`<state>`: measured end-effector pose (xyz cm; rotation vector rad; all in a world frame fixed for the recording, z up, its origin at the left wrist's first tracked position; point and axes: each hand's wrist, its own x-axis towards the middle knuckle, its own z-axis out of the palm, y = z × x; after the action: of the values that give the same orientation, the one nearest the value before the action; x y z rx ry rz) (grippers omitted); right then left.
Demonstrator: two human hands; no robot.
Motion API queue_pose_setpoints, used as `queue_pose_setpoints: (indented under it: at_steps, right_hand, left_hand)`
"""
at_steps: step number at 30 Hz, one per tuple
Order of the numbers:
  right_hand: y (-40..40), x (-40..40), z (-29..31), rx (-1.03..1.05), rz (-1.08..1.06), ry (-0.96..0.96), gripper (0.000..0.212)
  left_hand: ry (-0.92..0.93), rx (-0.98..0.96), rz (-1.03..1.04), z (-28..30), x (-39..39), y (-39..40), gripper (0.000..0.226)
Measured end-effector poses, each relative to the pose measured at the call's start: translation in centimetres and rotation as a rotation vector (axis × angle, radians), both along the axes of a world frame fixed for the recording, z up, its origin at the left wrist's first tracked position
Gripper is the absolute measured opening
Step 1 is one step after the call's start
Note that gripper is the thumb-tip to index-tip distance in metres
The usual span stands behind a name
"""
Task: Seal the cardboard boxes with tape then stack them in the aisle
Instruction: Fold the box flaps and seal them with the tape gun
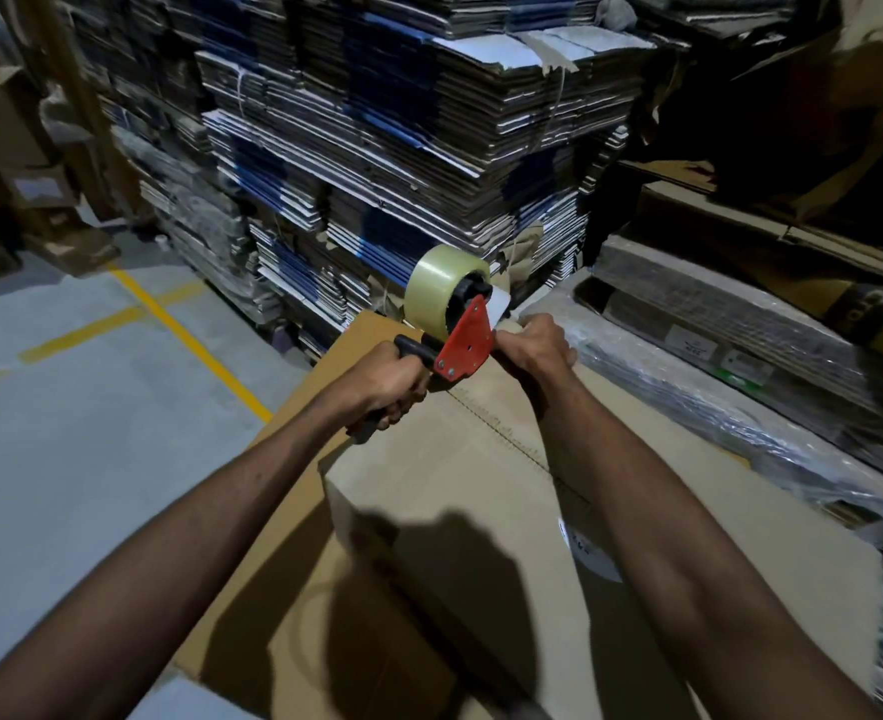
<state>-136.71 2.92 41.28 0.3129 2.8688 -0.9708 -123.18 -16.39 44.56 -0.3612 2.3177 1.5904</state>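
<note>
Left hand (395, 383) is gripping the tape dispenser (457, 324) by its black handle, roll end pointing away toward the far edge of the cardboard box (460, 491). Right hand (535, 345) is curling over that far edge, beside the dispenser's red plate.

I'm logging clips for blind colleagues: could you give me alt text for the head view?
A person's left hand grips a red tape gun at the far end of a cardboard box, while the right hand holds the box's far edge. Stacks of flattened cartons stand behind.
</note>
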Motion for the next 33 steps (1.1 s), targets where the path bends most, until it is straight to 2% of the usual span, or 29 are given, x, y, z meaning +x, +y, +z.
queue_pose_setpoints:
  at_steps: [5,10,11,14,19,21,24,27,30,33]
  right_hand:
    - [-0.1,0.5,-0.6,-0.011,-0.060,0.025,0.067]
    - [-0.5,0.6,-1.1,-0.016,-0.043,0.031,0.097]
    - [-0.4,0.5,-1.2,-0.012,-0.044,0.026,0.099]
    - [-0.2,0.4,-1.4,0.020,-0.041,0.039,0.101]
    - [-0.7,1.3,-0.9,0.091,-0.023,0.075,0.099]
    - [-1.3,1.9,-0.6,0.133,-0.008,0.127,0.092]
    - [-2.8,3.9,-1.1,0.256,0.110,0.293,0.054]
    - [-3.9,7.4,-2.1,0.119,0.271,0.421,0.029]
    - [-4.9,11.4,-3.0,-0.099,0.465,0.475,0.019]
    - [-5.6,15.3,-2.7,-0.081,0.679,0.438,0.025]
  left_hand:
    - [-0.073,-0.037,-0.022,0.2,2.2,-2.4,0.017]
    - [-0.092,-0.069,-0.009,0.3,5.9,-5.3,0.009]
    - [-0.098,-0.084,-0.005,0.4,6.8,-5.7,0.007]
    - [-0.102,-0.105,0.031,0.2,9.6,-7.1,0.022]
    - [-0.080,-0.153,0.085,-0.2,12.7,-8.1,0.011]
    - [-0.061,-0.161,0.111,0.0,13.1,-7.8,0.009]
    - [-0.052,-0.161,0.112,0.6,13.3,-7.6,0.013]
    - [-0.070,-0.139,0.107,0.7,13.3,-7.8,0.019]
    - [-0.054,-0.120,0.110,0.4,13.4,-7.9,0.020]
    - [-0.024,-0.114,0.089,0.0,13.5,-8.1,0.019]
